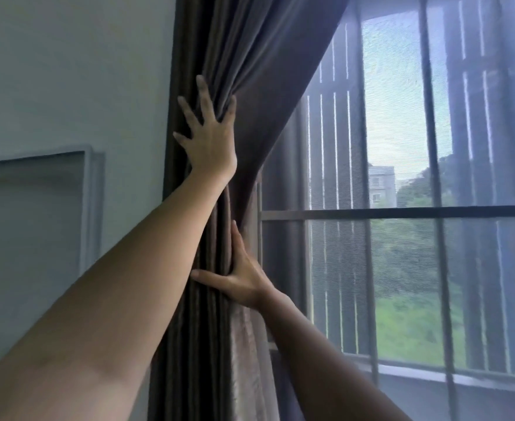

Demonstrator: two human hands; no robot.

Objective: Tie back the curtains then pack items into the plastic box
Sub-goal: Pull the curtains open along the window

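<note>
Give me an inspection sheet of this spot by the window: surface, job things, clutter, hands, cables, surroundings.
Surface: nothing seen; no table or floor in view.
Job's things: dark curtain gathered into a bundle beside the wall, not tied; no tieback or plastic box seen.
Clutter: nothing seen.
Hands: left hand presses the bundle high up with spread straight fingers; right hand lower, thumb across the folds, other fingers partly hidden.
Cables: nothing seen.
Surroundings: white wall with a framed panel on the left; barred window on the right, trees outside.
</note>
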